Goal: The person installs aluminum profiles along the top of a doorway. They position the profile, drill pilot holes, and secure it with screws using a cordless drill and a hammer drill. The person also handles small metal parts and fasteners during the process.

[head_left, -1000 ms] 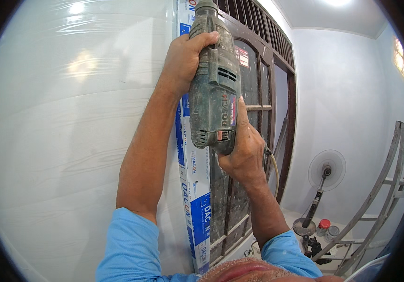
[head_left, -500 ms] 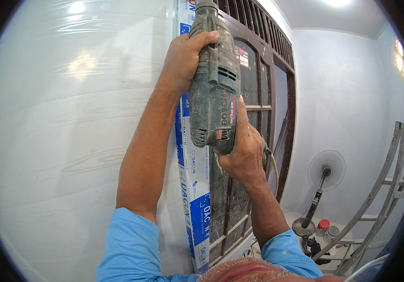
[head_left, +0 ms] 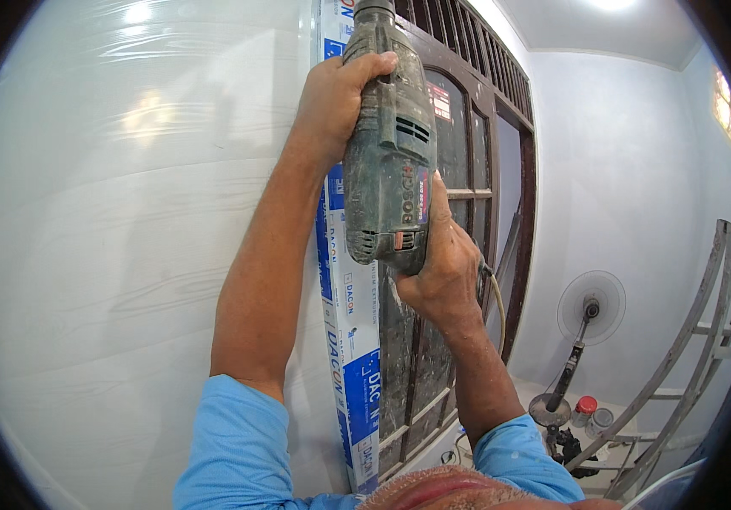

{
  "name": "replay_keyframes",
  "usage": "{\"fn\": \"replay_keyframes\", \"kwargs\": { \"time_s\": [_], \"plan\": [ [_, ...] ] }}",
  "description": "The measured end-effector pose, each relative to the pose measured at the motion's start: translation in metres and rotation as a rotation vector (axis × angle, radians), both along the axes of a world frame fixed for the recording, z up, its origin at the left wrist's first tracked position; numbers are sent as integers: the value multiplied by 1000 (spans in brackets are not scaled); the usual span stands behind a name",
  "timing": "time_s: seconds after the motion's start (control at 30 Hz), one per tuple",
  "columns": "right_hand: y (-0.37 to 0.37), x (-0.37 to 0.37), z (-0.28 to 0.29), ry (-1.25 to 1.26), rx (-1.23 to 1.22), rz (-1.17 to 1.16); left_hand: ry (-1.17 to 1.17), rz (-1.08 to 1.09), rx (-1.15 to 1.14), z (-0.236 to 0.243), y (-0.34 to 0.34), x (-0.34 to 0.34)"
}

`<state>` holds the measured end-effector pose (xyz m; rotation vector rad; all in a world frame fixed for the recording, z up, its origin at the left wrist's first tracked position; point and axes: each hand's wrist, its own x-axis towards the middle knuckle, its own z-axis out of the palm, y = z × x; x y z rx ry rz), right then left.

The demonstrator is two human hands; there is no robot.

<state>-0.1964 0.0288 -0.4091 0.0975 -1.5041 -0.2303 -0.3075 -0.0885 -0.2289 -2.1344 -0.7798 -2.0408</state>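
Observation:
A dusty dark green power drill (head_left: 387, 161) is raised above me, its front end running up to the top edge of the view. My left hand (head_left: 335, 100) grips the drill's forward body, thumb laid across it. Lower down, my right hand (head_left: 443, 270) is closed round the rear handle, most of which is hidden behind the motor housing. A pale cord (head_left: 499, 313) hangs beside my right wrist. Behind the drill stands a frame post (head_left: 355, 374) wrapped in blue and white printed film. The drill's tip is out of view.
Plastic-covered white sheeting (head_left: 127, 280) fills the left side. A dark wooden door (head_left: 459, 157) with panes stands behind the post. To the right are a pedestal fan (head_left: 591, 310), a red-lidded jar (head_left: 585, 408) on the floor and a ladder (head_left: 680, 365).
The drill has shifted very slightly; both hands keep the same grip. Otherwise the scene looks the same.

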Motion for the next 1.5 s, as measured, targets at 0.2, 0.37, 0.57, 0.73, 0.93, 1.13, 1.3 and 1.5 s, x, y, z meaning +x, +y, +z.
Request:
{"fn": "replay_keyframes", "kwargs": {
  "time_s": [0.2,0.37,0.57,0.73,0.93,1.13,1.3,1.5],
  "plan": [
    [2,-1,1,4,-3,5,-35,-19,6,0,2,3],
    [4,-1,2,15,35,-4,-19,2,-7,1,1,-1],
    [3,-2,3,7,5,-7,-15,-9,12,4,8,-4],
    [4,-1,3,1,9,-2,-9,3,18,4,7,-6],
    [4,-2,4,17,15,-19,-69,-56,-2,6,6,0],
    [6,-2,5,23,21,-9,-59,-68,-13,8,6,-1],
    [7,-3,6,9,35,-6,-78,-67,-22,6,5,-3],
    [7,-6,7,5,11,-24,-86,-56,4,10,7,-3]
  ]
}}
